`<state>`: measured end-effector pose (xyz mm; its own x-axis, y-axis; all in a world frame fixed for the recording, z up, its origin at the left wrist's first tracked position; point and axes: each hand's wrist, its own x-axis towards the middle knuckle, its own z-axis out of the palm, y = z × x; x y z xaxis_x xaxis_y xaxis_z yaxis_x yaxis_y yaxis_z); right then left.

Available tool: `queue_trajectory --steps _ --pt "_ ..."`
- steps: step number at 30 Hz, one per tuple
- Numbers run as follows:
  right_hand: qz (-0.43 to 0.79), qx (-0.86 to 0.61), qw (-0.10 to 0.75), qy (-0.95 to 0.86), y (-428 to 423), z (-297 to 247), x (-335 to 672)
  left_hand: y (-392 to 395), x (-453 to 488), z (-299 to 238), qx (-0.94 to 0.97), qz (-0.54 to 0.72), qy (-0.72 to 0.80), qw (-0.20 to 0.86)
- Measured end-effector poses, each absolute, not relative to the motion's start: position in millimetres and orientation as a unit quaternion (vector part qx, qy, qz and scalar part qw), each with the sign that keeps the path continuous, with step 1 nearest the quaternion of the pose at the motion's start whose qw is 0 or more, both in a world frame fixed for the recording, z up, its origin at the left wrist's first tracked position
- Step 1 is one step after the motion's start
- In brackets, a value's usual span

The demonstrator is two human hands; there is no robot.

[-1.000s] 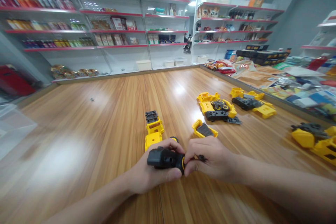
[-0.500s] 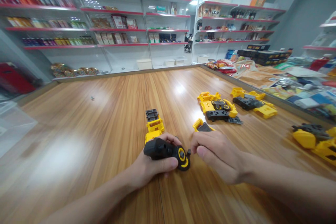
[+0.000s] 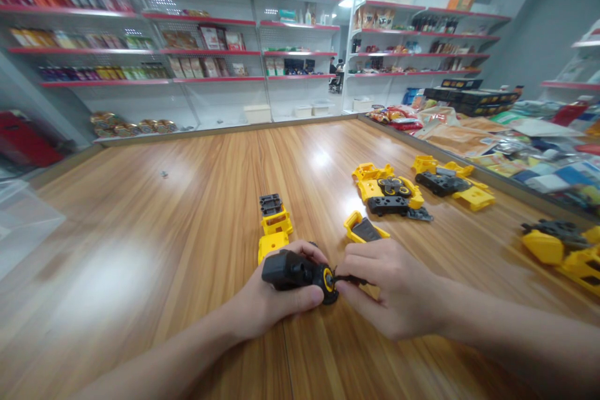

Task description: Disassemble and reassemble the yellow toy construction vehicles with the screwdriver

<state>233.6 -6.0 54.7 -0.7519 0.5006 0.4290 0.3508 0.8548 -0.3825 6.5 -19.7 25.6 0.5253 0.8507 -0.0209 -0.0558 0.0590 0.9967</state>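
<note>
My left hand point(image 3: 262, 300) is wrapped round a black toy-vehicle base point(image 3: 284, 267), held a little above the table. A black wheel with a yellow ring point(image 3: 329, 281) sits at its right end, beside my thumb. My right hand point(image 3: 394, 290) pinches a small dark piece point(image 3: 352, 279) whose tip meets the wheel's hub; its exact kind is hard to make out, as the fingers cover part of it. Just beyond my left hand lie yellow body parts point(image 3: 273, 244) and a dark grey frame piece point(image 3: 270, 205). A yellow-and-grey dump bed point(image 3: 364, 229) lies behind my right fingers.
Farther right lie several yellow and black toy-vehicle parts point(image 3: 389, 190), another such group point(image 3: 452, 182) and a third point(image 3: 562, 250) near the edge. A tiny metallic bit point(image 3: 164, 174) lies at left. A clear plastic bin point(image 3: 28, 215) stands at the left edge. Packets point(image 3: 396, 117) lie beyond the rim.
My right hand has turned, bringing the small dark piece against the wheel's hub. My left hand has tilted the base slightly, so the wheel faces more to the right.
</note>
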Motion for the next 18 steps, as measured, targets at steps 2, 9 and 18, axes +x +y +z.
queue_trajectory --steps 2,9,18 --pt "0.135 -0.233 0.263 -0.927 -6.9 54.6 234.4 -19.8 6.7 25.1 0.595 0.348 0.338 0.641" --pt "0.131 -0.256 0.237 -0.928 -8.6 52.1 233.7 -21.0 9.9 31.9 0.645 0.339 0.361 0.582" --pt "0.144 -0.286 0.232 -0.918 -10.4 53.3 233.9 -21.0 10.5 30.1 0.646 0.339 0.352 0.587"
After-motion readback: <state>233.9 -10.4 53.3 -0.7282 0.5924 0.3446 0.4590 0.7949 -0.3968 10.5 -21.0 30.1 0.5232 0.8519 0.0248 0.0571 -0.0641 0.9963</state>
